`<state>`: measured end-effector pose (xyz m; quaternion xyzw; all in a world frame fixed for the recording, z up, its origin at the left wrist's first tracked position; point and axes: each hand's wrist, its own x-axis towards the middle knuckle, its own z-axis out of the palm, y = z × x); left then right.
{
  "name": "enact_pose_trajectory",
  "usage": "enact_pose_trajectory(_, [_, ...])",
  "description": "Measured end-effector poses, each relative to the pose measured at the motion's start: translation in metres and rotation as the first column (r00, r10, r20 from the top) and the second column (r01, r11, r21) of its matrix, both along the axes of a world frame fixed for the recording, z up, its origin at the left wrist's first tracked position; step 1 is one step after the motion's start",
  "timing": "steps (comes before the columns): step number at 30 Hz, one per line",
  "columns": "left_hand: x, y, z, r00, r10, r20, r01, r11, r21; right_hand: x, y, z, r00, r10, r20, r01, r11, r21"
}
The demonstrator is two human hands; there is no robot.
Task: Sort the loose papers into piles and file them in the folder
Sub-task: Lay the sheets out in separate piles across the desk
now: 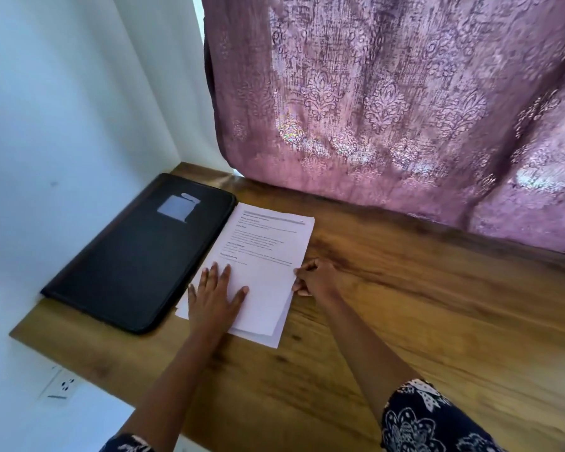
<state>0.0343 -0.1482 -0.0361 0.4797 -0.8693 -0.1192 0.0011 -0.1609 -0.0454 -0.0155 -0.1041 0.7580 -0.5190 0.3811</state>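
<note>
Txt on top sheet (268, 243) too blurred to read (folder label (177, 207) too).

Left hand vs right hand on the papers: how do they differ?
The left hand lies flat, fingers spread, on top of the paper stack; the right hand curls its fingers at the stack's right edge. Left presses down; right appears to pinch the edge. Both touch the stack.

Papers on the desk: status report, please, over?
Left hand flat on papers. Right hand pinches their right edge. Folder closed, beside them. Nothing in the way.
</note>
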Motion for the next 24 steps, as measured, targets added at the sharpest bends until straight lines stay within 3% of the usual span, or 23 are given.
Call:
enact_pose_trajectory(6, [-0.015, 0.009, 0.015, 0.998, 0.019, -0.062, -0.021, 0.999, -0.040, -0.003, 0.020, 0.005, 0.999, 0.022, -0.038, -0.022, 1.000, 0.012])
enact_pose_trajectory(9, [-0.044, 0.046, 0.020, 0.984, -0.080, -0.160, 0.071, 0.996, -0.059, -0.008, 0.058, 0.002, 0.991, 0.041, -0.124, -0.038, 0.999, 0.032])
enact_pose_trajectory(12, [-0.086, 0.104, 0.015, 0.946, -0.250, -0.205, 0.243, 0.968, -0.060, -0.029, 0.120, 0.001, 0.936, 0.076, -0.342, -0.029, 0.990, 0.141])
enact_pose_trajectory(14, [-0.120, 0.147, 0.010, 0.924, -0.322, -0.205, 0.331, 0.944, 0.012, -0.056, 0.180, 0.003, 0.840, 0.152, -0.520, 0.020, 0.951, 0.310])
enact_pose_trajectory(16, [-0.156, 0.189, 0.006, 0.903, -0.351, -0.249, 0.376, 0.925, 0.059, -0.090, 0.252, 0.006, 0.752, 0.151, -0.642, 0.130, 0.920, 0.369])
enact_pose_trajectory(18, [-0.184, 0.224, 0.006, 0.897, -0.380, -0.225, 0.405, 0.911, 0.077, -0.124, 0.320, 0.011, 0.684, 0.142, -0.715, 0.283, 0.852, 0.440])
enact_pose_trajectory(21, [-0.223, 0.277, 0.002, 0.882, -0.429, -0.195, 0.453, 0.885, 0.106, -0.173, 0.418, 0.023, 0.621, 0.163, -0.767, 0.516, 0.651, 0.556])
enact_pose_trajectory(24, [-0.257, 0.319, -0.002, 0.857, -0.467, -0.216, 0.498, 0.860, 0.116, -0.201, 0.479, 0.029, 0.640, 0.159, -0.752, 0.591, 0.523, 0.614])
